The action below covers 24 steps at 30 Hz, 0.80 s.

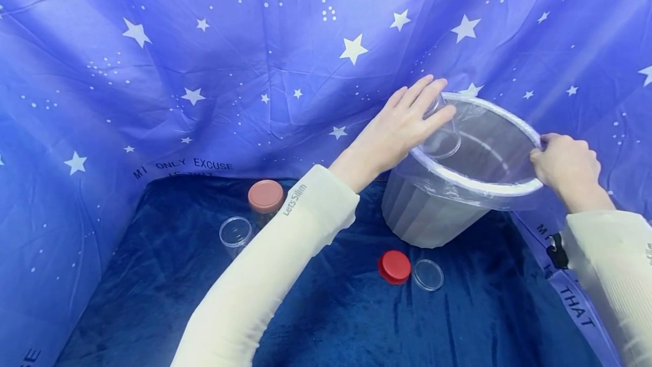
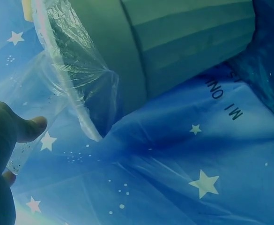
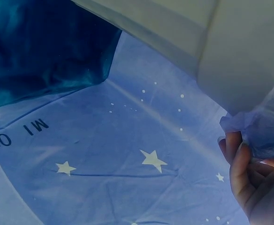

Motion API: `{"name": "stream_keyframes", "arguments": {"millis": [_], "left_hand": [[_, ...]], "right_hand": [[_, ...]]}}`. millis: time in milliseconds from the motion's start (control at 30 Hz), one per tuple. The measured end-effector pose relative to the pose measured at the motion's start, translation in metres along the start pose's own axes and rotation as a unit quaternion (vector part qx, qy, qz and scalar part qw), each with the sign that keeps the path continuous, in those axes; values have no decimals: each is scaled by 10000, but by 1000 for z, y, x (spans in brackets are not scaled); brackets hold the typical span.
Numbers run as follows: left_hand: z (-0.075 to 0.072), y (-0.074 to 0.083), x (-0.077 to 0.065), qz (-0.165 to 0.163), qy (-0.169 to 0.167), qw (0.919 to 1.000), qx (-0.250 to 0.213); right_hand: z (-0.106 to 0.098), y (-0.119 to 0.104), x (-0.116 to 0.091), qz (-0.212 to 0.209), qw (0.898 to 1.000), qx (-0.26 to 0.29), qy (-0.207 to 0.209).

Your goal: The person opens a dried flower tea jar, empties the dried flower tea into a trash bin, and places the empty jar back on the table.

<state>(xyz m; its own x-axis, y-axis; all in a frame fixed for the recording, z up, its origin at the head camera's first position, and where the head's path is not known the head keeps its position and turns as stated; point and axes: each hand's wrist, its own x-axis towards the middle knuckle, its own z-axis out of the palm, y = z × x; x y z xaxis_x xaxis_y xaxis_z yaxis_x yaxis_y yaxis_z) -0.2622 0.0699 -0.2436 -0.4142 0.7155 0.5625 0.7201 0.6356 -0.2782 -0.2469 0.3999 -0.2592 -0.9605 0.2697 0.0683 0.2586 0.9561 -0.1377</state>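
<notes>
Over the left part of a grey trash can's opening, my left hand [image 1: 410, 115] grips a clear plastic jar [image 1: 448, 141], its round mouth tipped down toward the can. In the left wrist view the thumb [image 2: 33, 130] lies along the see-through jar wall, and small specks show near one end. My right hand [image 1: 570, 166] grips the right side of the rim of the trash can [image 1: 433, 211], tilting the can. A clear liner bag [image 1: 453, 190] is folded over that rim; in the right wrist view the right fingers [image 3: 240, 168] curl at the bag's edge.
A red lid [image 1: 395, 267] and a clear round lid [image 1: 429, 275] lie on the dark blue cloth in front of the can. To the left, partly behind my left sleeve, stand a jar with a pinkish lid [image 1: 266, 195] and another clear jar [image 1: 235, 232]. Starry blue fabric [image 1: 229, 61] hangs behind.
</notes>
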Motion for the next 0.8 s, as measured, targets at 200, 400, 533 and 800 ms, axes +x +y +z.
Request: {"name": "stream_keyframes", "arguments": {"millis": [200,400,533,800], "left_hand": [[-1,2,0,1,-165,9999,49],[-3,1,1,135,85,9993,330],[-4,0,0,111,67,9991,406],[5,2,-7,-227,470,9969,596]], "right_hand": [[0,0,0,-10,10000,2,1],[0,-3,0,-9,10000,54,9],[-1,-4,1,12,10000,64,13],[0,0,0,35,10000,13,-40]]}}
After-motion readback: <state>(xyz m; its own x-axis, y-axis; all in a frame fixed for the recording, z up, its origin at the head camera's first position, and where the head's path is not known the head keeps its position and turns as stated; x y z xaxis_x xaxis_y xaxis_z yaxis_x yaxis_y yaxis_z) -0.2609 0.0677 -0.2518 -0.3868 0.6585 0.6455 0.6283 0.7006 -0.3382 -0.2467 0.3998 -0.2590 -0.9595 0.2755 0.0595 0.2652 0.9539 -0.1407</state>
